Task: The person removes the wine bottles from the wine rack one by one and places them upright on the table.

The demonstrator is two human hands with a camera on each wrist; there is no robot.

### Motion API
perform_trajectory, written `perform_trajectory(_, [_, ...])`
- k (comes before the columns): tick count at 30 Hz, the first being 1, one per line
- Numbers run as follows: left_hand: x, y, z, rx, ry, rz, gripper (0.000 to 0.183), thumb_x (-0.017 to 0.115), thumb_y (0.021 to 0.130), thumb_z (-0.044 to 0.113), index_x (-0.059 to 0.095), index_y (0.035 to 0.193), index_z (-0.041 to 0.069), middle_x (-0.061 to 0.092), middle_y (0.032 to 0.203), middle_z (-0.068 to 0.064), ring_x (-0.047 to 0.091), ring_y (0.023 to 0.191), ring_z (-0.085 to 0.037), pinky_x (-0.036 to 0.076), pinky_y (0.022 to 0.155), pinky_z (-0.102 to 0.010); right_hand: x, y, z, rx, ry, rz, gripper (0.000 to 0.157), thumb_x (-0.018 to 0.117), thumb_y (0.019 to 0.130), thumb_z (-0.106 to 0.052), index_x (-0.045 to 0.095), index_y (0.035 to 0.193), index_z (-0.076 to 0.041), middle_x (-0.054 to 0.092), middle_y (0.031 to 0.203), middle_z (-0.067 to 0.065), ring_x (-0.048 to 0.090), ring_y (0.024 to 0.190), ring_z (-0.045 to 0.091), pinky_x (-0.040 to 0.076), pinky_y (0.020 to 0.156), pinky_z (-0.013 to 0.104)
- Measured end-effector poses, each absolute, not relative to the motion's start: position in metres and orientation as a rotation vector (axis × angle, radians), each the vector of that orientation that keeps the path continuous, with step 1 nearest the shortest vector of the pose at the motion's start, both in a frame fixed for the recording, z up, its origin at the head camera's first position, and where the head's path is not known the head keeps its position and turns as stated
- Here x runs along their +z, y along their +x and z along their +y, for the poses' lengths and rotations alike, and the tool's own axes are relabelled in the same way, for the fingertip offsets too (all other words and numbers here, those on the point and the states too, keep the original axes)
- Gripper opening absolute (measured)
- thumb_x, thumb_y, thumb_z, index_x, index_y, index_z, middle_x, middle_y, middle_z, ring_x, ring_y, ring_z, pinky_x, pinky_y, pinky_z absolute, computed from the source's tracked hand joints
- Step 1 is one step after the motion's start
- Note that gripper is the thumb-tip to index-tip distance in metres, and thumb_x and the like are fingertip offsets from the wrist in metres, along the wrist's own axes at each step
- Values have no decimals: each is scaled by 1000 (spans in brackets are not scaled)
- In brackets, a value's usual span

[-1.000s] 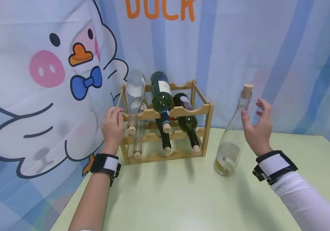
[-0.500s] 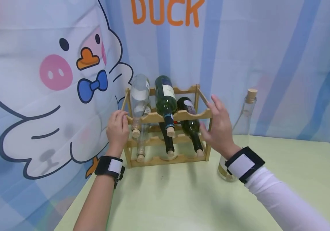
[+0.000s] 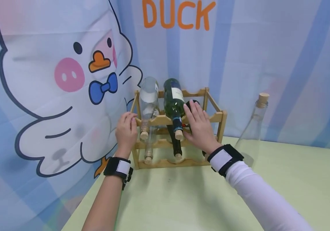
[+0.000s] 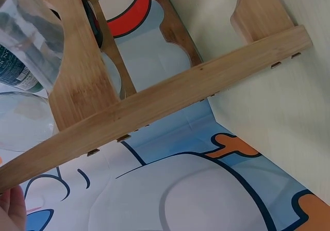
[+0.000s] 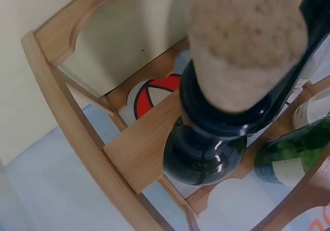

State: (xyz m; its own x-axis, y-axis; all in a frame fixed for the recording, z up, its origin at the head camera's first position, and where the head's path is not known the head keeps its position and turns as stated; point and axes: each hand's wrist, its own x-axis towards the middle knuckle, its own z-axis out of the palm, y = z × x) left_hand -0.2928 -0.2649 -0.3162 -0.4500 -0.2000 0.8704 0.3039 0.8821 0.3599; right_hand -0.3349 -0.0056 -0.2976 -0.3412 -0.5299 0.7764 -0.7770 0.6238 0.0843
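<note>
My left hand (image 3: 126, 133) grips the upper front left corner of a wooden wine rack (image 3: 160, 120); its fingers show at the lower left of the left wrist view. My right hand (image 3: 199, 128) is in front of the rack's right part, fingers straight, fingertips right at the side of a green wine bottle (image 3: 172, 102) on the top tier. Left of that bottle lies a clear corked bottle (image 3: 149, 96). A dark bottle (image 3: 193, 103) below is mostly hidden by my right hand. Its cork (image 5: 245, 40) looms close in the right wrist view.
A clear corked glass bottle (image 3: 251, 130) stands upright on the pale table (image 3: 298, 179), right of the rack, partly behind my right wrist. On the lower tier lie another clear bottle (image 3: 149, 149) and a dark-necked bottle (image 3: 176, 144). A printed curtain (image 3: 246, 48) hangs behind.
My right hand has moved left, from beside the standing clear bottle to the rack's front by the green bottle. My left hand has stayed on the rack's corner. The head view has shifted slightly.
</note>
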Motion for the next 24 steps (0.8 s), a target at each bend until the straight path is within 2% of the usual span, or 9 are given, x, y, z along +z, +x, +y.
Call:
perform_trajectory(3, [-317,-293,-265,-579,-73,-1959,25,40,92,16,61,98,3,55,105,-12,54,94,-27,45,77,-41,-296,-339,-11,352,1046,-2034,88,73,66,-14,23,138,-5,20,144,21,19,133,33,20,105,49])
perform_trajectory(9, [-318,-294,-263,-576,-76,-1963,26,39,93,16,61,97,3,55,105,-12,54,94,-26,45,77,-40,-290,-342,-23,288,1072,-2054,88,70,66,1,25,139,-18,14,147,16,15,135,31,20,105,50])
perform_trajectory(14, [-319,-295,-263,-571,-59,-1960,25,40,92,16,61,97,4,56,105,-12,54,94,-26,46,77,-40,-292,-342,-29,297,1098,-2044,76,67,66,9,43,131,-22,20,146,13,17,135,30,22,104,51])
perform_trajectory(19, [-319,-295,-264,-556,-50,-1953,24,41,92,15,61,97,3,55,105,-12,54,94,-26,46,77,-40,-295,-344,-32,392,1108,-1959,38,68,75,-14,60,112,-16,35,140,11,27,131,28,24,104,49])
perform_trajectory(21, [-319,-294,-265,-564,-54,-1955,25,40,92,16,61,98,3,55,105,-12,54,94,-26,46,77,-40,-296,-343,-32,418,1115,-1917,35,66,76,-25,61,110,-15,39,138,11,32,129,28,26,102,49])
perform_trajectory(24, [-319,-293,-265,-583,-67,-1954,25,40,93,16,60,98,3,54,106,-13,53,95,-26,45,79,-41,-296,-343,-32,455,1130,-1879,36,66,76,-28,62,109,-14,45,133,10,37,126,28,28,101,50])
